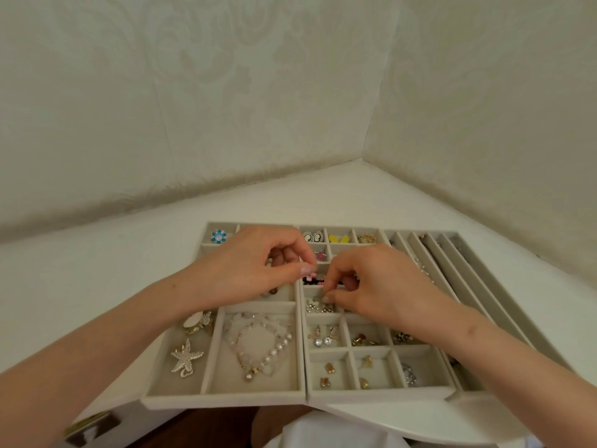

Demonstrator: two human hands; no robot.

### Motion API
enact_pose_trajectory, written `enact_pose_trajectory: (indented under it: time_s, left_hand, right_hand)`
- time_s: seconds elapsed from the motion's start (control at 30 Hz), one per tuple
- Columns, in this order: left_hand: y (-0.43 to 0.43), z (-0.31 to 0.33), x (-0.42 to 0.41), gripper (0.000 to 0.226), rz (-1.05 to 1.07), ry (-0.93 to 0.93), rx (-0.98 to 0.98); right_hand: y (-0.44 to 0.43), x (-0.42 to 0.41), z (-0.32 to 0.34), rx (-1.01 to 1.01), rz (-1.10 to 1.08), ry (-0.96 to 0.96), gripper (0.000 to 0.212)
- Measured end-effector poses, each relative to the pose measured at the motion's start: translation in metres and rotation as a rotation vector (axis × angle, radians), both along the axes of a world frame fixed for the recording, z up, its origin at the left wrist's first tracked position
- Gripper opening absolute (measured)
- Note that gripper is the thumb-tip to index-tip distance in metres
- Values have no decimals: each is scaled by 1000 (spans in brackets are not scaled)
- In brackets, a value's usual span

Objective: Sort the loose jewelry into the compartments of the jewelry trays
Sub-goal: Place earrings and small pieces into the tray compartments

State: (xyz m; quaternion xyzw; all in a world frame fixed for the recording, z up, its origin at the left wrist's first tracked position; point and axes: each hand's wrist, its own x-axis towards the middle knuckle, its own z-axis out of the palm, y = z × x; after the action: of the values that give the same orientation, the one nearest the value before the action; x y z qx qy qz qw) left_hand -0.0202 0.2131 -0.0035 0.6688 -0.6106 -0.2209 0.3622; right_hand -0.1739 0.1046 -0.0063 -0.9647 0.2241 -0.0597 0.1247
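So, both hands meet over the middle tray (371,397), by its left edge, abt halfway btw near & far edges. The left hand (258,263) pinches a small pink piece (310,277) btw thumb & forefinger tip, other fingers curled under. The piece hangs just above the compartment w/ dark beads (318,282). The right hand (371,286) has fingers curled tight, thumb by forefinger, over the next compartment nearer, w/ a silver cluster (318,307); can't tell if it holds anything.

Tip, my guess: light pinch, lower the piece till it touches the lining, then let go. Dropped from height it may bounce over a divider. Right fingertips shd steady neighbours, not snag them.
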Motion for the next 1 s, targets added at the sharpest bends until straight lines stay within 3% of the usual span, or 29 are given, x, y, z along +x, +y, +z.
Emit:
enact_pose_trajectory:
  time_s: [0.3,0.87,1.0]
  left_hand:
    - [2,2,0,6,-3,21,1]
    - [2,3,-2,7,-18,-25,2]
    - [1,3,-2,7,-20,-42,1]
  right_hand:
    - [0,-7,4,15,22,-56,26]
    - [-1,-15,-3,39,31,-59,31]
    - [4,-13,-1,-51,67,-4,31]
